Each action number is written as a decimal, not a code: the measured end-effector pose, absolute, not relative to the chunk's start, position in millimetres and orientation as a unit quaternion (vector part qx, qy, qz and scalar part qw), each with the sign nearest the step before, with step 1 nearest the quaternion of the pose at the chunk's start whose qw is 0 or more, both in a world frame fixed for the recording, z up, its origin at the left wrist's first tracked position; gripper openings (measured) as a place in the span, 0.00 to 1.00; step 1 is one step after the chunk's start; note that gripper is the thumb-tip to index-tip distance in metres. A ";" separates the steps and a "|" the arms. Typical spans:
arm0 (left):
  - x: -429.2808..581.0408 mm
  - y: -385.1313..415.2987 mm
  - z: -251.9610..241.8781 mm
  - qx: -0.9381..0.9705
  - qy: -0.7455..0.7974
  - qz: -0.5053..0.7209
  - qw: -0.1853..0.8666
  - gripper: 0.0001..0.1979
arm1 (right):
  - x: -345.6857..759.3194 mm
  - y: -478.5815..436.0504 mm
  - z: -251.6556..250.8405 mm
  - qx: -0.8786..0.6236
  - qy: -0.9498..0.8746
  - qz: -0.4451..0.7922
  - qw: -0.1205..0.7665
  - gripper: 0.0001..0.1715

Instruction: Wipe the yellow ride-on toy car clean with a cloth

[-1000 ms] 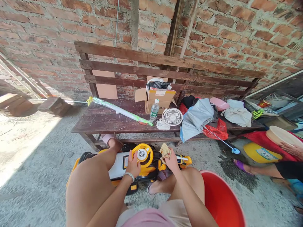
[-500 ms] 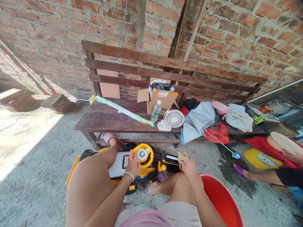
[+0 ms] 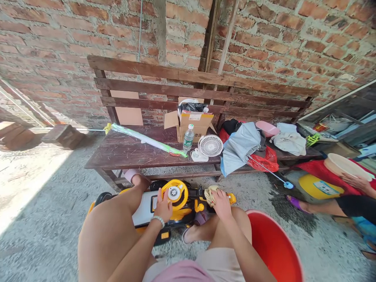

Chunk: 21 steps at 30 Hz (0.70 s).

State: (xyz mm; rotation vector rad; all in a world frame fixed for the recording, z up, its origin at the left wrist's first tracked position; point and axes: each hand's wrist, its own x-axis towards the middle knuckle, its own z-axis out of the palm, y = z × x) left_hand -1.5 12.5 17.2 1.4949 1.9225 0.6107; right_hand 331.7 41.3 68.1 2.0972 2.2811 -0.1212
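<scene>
A yellow, white and black toy ride-on car (image 3: 147, 209) stands on the concrete between my legs. My left hand (image 3: 163, 206), with a bead bracelet at the wrist, is closed on the rim of its yellow steering wheel (image 3: 175, 192). To the right, my right hand (image 3: 221, 203) grips a crumpled tan cloth (image 3: 210, 193) and presses it against the front part of the toy car, by a yellow piece.
A dark wooden bench (image 3: 126, 152) against the brick wall carries a cardboard box (image 3: 194, 123), a water bottle (image 3: 188, 138), a small white fan (image 3: 209, 146), a grey umbrella (image 3: 241, 145) and bags. A red basin (image 3: 273, 246) sits by my right knee. Another person's leg (image 3: 317, 205) is at right.
My right hand swung out to the right with the cloth, then came back left onto the toy's front. My left hand stayed on the steering wheel.
</scene>
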 end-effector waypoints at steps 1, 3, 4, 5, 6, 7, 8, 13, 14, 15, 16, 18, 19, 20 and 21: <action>-1.5 12.5 16.5 0.567 0.727 0.232 0.311 0.38 | 342.5 41.7 69.4 0.691 0.721 -0.034 0.033 0.37; -1.7 12.4 14.6 0.569 0.723 0.235 0.314 0.38 | 362.1 43.6 71.6 0.717 0.694 -0.033 0.054 0.36; -1.7 12.5 13.3 0.569 0.722 0.236 0.315 0.38 | 369.4 44.9 72.5 0.725 0.686 -0.036 0.061 0.36; -1.6 12.7 11.7 0.569 0.721 0.238 0.316 0.38 | 373.8 46.3 73.4 0.730 0.680 -0.040 0.065 0.37; -1.3 12.9 10.0 0.568 0.722 0.241 0.314 0.38 | 375.0 47.5 74.2 0.734 0.675 -0.042 0.067 0.37; -1.0 13.1 8.1 0.567 0.723 0.245 0.310 0.38 | 372.7 48.3 74.9 0.736 0.672 -0.043 0.066 0.36; -0.6 13.3 6.3 0.566 0.724 0.251 0.305 0.38 | 366.9 48.6 75.4 0.736 0.673 -0.042 0.062 0.36; 0.4 13.2 2.3 0.560 0.727 0.260 0.300 0.38 | 310.6 44.2 73.7 0.684 0.727 -0.045 0.043 0.37; 0.2 12.9 2.9 0.558 0.729 0.256 0.304 0.38 | 300.8 42.9 73.1 0.675 0.735 -0.044 0.044 0.37; -0.1 12.6 3.8 0.557 0.730 0.250 0.307 0.38 | 294.0 41.7 72.6 0.670 0.740 -0.042 0.046 0.37; -0.4 12.2 4.9 0.558 0.731 0.244 0.308 0.37 | 290.6 40.9 72.3 0.666 0.743 -0.039 0.048 0.37; -1.2 11.6 6.7 0.562 0.730 0.238 0.308 0.37 | 295.0 40.5 72.1 0.659 0.749 -0.033 0.051 0.37; -1.6 11.3 7.0 0.564 0.729 0.237 0.307 0.37 | 302.5 41.0 72.2 0.656 0.752 -0.030 0.053 0.36; -1.9 11.2 6.8 0.565 0.729 0.237 0.306 0.37 | 312.7 42.0 72.4 0.657 0.751 -0.027 0.058 0.34; -2.2 11.1 6.1 0.565 0.729 0.238 0.305 0.37 | 324.6 43.4 72.8 0.664 0.744 -0.023 0.065 0.32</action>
